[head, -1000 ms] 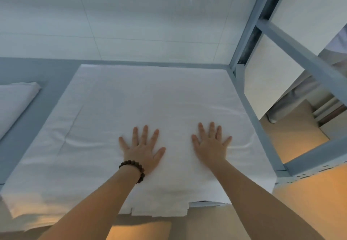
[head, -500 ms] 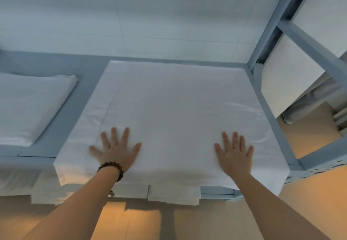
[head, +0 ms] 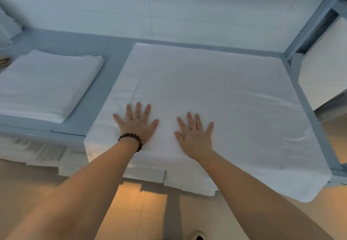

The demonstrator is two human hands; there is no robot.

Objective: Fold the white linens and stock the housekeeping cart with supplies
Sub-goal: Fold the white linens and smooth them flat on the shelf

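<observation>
Half a second ago the hands pressed wide apart along the near edge; now they have drawn in close together. The left hand point(head: 138, 125) and right hand point(head: 194, 136) both lie flat with fingers spread, palms on the cloth and gripping nothing. The white linen point(head: 225, 89) covers the right end of the shelf point(head: 112, 52), and its near edge hangs over the shelf's front edge. A folded stack point(head: 47, 84) sits toward the left end. This looks like a smoothing pass. The layer appears flat, so the next fold seems ready to be made.
</observation>
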